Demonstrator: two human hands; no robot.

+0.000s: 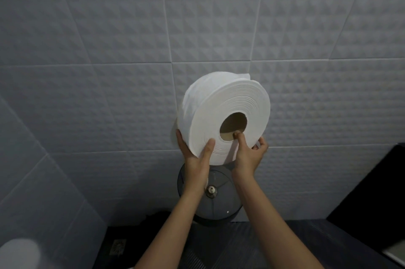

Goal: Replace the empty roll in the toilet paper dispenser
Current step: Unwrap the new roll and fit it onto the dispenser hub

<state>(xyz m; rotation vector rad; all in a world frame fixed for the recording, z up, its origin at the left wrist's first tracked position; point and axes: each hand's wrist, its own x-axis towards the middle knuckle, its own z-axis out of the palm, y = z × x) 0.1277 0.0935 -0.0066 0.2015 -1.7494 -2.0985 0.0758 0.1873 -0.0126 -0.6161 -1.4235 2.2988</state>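
Observation:
A large white jumbo toilet paper roll (221, 104) is held up against the tiled wall, its brown cardboard core facing me. My left hand (196, 159) grips the roll's lower left edge, thumb on the front face. My right hand (248, 152) holds the lower right edge, with its thumb hooked into the core hole. Below the roll hangs the round grey dispenser cover (221, 203), swung open, with a metal lock at its centre. The dispenser's back part is hidden behind the roll.
Grey textured wall tiles (109, 49) fill the view. A dark floor (241, 246) with a drain grate (118, 246) lies below. A black object (377, 198) stands at the right, and a blurred white shape (19, 253) sits at the bottom left.

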